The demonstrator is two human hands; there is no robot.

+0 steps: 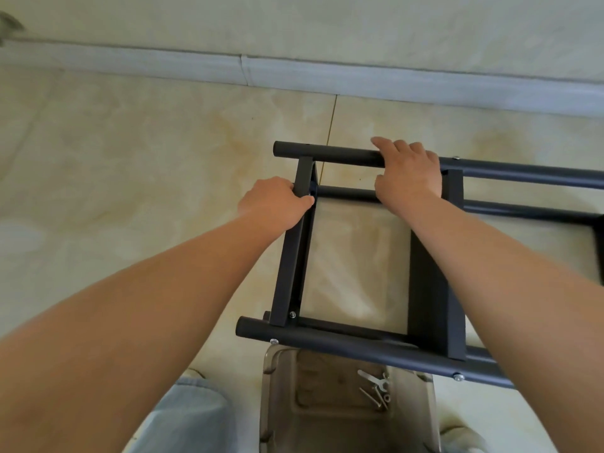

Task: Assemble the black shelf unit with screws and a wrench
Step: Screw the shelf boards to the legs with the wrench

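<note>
I stood over a floor (130, 165) of glossy beige tile, marbled with yellowish streaks, one grout line running away from me toward a pale grey baseboard (294, 76) under a cream wall (327, 24). My left knee in light denim (189, 416) showed at the bottom edge.

My left hand (273, 202) was curled around the flat end crossbar (294, 246) of the black shelf unit (428, 289), thumb on its inner face. The unit lay on its side above the tile, its long tubes running from just before me out past the right edge, so its long axis pointed to my right. Silver screws (274, 341) sat in the near tube.

Below it stood a clear smoky plastic stool (277, 387), with a small wrench (372, 380) and loose screws (379, 398) on its seat.

My right hand (408, 178) gripped the far tube (343, 155), fingers wrapped over its top.
</note>
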